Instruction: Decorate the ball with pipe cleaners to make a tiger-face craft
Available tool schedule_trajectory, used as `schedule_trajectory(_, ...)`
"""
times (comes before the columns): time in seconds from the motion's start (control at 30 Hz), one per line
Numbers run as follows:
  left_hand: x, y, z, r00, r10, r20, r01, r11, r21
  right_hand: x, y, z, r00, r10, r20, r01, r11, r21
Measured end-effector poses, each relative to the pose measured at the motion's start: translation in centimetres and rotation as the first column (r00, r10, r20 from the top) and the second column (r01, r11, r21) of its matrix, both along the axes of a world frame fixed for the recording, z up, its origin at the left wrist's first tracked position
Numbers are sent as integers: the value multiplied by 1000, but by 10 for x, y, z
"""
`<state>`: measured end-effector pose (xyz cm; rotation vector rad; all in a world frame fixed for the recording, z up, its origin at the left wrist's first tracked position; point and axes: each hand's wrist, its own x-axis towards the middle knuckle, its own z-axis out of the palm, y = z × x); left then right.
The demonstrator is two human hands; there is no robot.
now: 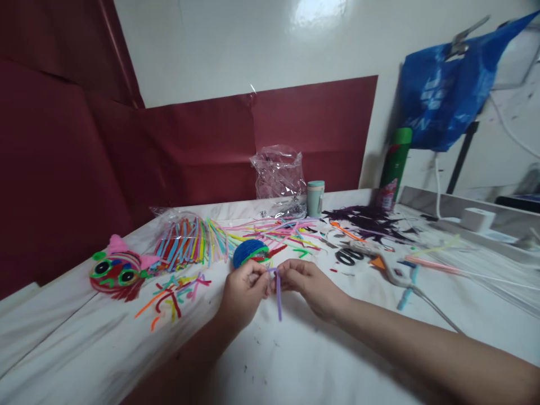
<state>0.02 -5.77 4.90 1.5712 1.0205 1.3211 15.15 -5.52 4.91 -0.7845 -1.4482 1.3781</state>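
A purple pipe cleaner (279, 301) is bent near its top, and its long end hangs down toward me. My left hand (247, 289) pinches it from one side, and my right hand (310, 286) pinches it from the other, fingertips almost meeting. Right behind the hands sits a ball wrapped in blue pipe cleaner (250, 251), with green and red strips at its right side, partly hidden by my fingers. To the left lies a colourful face-like craft piece (118, 269) with big round eyes and pink ears.
Short pipe cleaner scraps (172, 298) lie at left, before a plastic bag of pipe cleaners (181, 242). A glue gun (396, 271) with its cord is at right, near clear sticks (498, 273). Farther back stand a pale green cup (315, 199) and dark purple strips (371, 220).
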Motion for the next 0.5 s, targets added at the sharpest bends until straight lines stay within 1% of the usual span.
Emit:
schedule_trajectory(0.03,1,0,-1,1000,-7,-13,7,1000,14,0,-3,-3,999,20,-29,-21,1000,-17)
schedule_trajectory(0.07,1,0,-3,999,-12,-32,13,1000,26,1,-6,-6,999,22,-22,-23,1000,-12)
schedule_trajectory(0.1,1,0,-4,998,-17,-57,19,999,33,3,-7,-9,1000,1,17,-1,1000,15)
schedule_trajectory(0.17,0,0,-5,991,-31,-132,38,998,47,9,-8,-15,980,-100,171,77,988,137)
schedule_trajectory(0.2,-1,0,-6,983,-39,-181,50,997,57,13,-7,-17,949,-172,264,108,964,242)
schedule_trajectory(0.23,-2,0,-6,971,-46,-236,64,996,69,18,-6,-19,903,-246,352,105,921,374)
schedule_trajectory(0.27,-3,-1,-6,955,-46,-293,73,994,81,24,-5,-20,849,-309,428,50,854,517)
schedule_trajectory(0.3,-3,-1,-7,937,-45,-347,80,993,88,29,-4,-21,796,-356,489,-54,763,644)
schedule_trajectory(0.33,-4,-1,-7,920,-47,-390,87,993,84,34,-2,-22,748,-392,535,-178,658,732)
schedule_trajectory(0.37,-4,-1,-8,907,-56,-418,92,994,66,37,0,-23,710,-418,566,-289,560,776)
schedule_trajectory(0.4,-3,-1,-9,899,-71,-431,95,995,35,40,2,-25,688,-434,582,-362,490,793)
schedule_trajectory(0.43,-3,0,-10,899,-90,-428,96,995,-8,42,4,-26,679,-444,585,-387,460,799)
schedule_trajectory(0.47,-2,0,-10,906,-106,-409,92,994,-54,43,6,-29,679,-454,576,-370,467,803)
schedule_trajectory(0.5,-1,1,-10,919,-113,-377,83,992,-96,44,8,-31,684,-461,565,-327,499,803)
